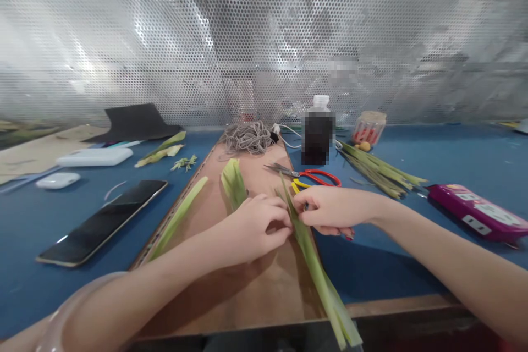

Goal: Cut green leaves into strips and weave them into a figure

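Long green leaf strips (312, 259), which look like corn husk, run lengthwise between my hands, and their lower ends reach past the table's front edge. My left hand (264, 226) is closed in a pinch at the strips' left side; its fingertips are partly hidden. From the right, my right hand (325, 210) pinches the strips with thumb and forefinger, the other fingers curled under. A folded yellow-green husk (233, 180) lies just beyond my left hand. Red-handled scissors (317, 177) rest beyond my right hand, beside a yellow handle (300, 183) that it partly covers.
Brown board (264, 302) lies under my hands on the blue table (363, 264). Left are a single leaf (181, 214), a phone (105, 223) and a white case (94, 157). Behind are grey cord (250, 137) and a bottle (318, 137); right, leaf strips (377, 170) and a purple pack (478, 212).
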Tool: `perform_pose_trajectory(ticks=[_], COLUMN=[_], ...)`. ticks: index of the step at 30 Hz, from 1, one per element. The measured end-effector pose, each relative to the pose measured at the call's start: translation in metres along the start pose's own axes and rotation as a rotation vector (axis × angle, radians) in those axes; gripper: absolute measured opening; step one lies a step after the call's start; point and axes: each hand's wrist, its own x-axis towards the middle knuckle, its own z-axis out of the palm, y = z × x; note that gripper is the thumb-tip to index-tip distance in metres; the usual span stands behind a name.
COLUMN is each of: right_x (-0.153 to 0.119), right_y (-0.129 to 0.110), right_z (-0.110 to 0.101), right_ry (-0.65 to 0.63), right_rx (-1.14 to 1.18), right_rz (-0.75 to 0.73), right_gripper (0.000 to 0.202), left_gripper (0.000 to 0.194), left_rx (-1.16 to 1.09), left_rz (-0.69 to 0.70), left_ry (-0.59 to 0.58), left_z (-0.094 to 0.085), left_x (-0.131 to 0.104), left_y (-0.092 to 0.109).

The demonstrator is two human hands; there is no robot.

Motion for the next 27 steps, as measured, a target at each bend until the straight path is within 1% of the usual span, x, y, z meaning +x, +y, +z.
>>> perform_pose_trajectory(ticks=[6,9,12,15,20,25,27], right_x=[0.005,0.007,0.008,0.010,0.010,0.006,0.005], right_y=[0.008,0.010,0.013,0.013,0.010,0.007,0.005], right_z=[-0.004,-0.005,-0.006,-0.005,-0.001,0.003,0.006], right_ry=[-0.091,-0.093,-0.096,-0.100,-0.048,-0.075,-0.055], right_rx=[0.136,0.248,0.303,0.296,0.207,0.158,0.141], right_rz=[-0.066,-0.101,-0.114,-0.106,-0.037,0.003,0.012], right_gripper=[0.006,0.005,0.005,0.004,0.006,0.014,0.014], left_gripper=[0.017,0.018,0.019,0.019,0.020,0.020,0.022], left_rx=[-0.001,0.008,0.027,0.048,0.058,0.069,0.089], left_rz=[0.077,0.106,0.116,0.118,0.123,0.112,0.090], left_ry=[0.037,0.038,0.033,0.029,0.037,0.067,0.079], left_z=[0.003,0.003,0.003,0.003,0.003,0.005,0.007], left_x=[-0.001,-0.002,-0.001,0.000,-0.002,-0.004,-0.005], left_y=[-0.005,-0.006,-0.006,-0.006,-0.005,-0.003,-0.001])
